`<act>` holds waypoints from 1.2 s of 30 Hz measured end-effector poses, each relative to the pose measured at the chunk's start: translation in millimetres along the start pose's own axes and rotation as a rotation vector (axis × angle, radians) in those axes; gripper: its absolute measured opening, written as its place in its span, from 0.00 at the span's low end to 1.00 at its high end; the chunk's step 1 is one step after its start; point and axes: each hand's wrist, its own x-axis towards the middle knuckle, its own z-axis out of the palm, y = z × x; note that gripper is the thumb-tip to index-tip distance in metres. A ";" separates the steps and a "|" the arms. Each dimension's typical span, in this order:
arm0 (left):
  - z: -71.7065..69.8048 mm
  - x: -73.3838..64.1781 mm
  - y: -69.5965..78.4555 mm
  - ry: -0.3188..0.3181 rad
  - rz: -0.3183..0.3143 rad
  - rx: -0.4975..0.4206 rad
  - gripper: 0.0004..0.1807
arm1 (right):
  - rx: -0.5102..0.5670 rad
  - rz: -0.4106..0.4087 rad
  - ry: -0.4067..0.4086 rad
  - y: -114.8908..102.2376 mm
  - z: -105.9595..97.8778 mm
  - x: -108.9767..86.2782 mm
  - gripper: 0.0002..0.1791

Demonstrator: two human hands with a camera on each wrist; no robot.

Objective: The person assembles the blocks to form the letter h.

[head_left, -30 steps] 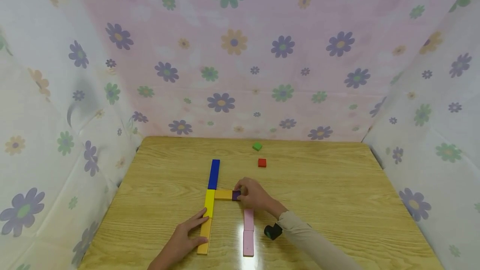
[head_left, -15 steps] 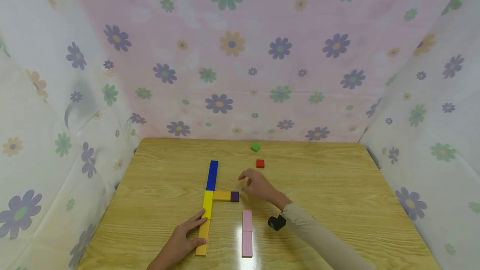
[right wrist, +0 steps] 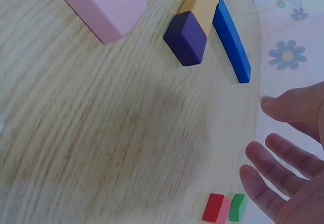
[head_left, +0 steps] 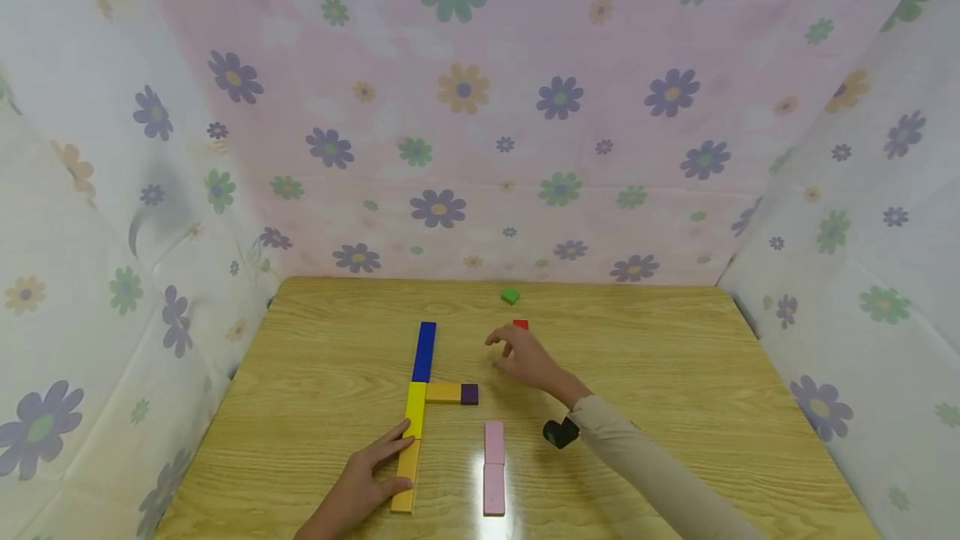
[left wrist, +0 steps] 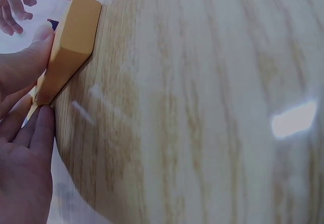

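My left hand (head_left: 367,482) rests against the left side of an upright column of blocks. Its fingers lie fairly straight near the joint of the yellow block (head_left: 416,407) and the orange block (head_left: 405,477), with the thumb touching the orange one. A blue block (head_left: 424,352) tops the column. From the yellow block a second orange block (head_left: 444,392) extends rightward, ending at a small purple block (head_left: 469,394). Above the table, my right hand (head_left: 528,361) holds nothing, its fingers spread and loosely bent. It partly covers the red block (head_left: 521,325) in the head view.
Two pink blocks (head_left: 494,465) lie end to end right of the column. A green block (head_left: 510,296) sits near the back edge of the wooden table (head_left: 637,332). Floral cloth (head_left: 585,107) hangs behind and at both sides. A black camera (head_left: 561,433) is on the right wrist.
My right hand has let go of the purple block and moved up and right toward the red block. The purple block stays at the orange block's end. The left hand keeps its place.
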 end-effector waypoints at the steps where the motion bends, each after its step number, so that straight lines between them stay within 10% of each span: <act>1: -0.1 -0.1 0.1 0.001 -0.001 0.001 0.33 | -0.002 0.001 0.003 0.7 -0.8 0.3 0.16; 36: -0.7 -0.1 0.5 0.023 0.035 -0.013 0.33 | -0.037 0.086 0.129 49.7 -16.9 17.6 0.21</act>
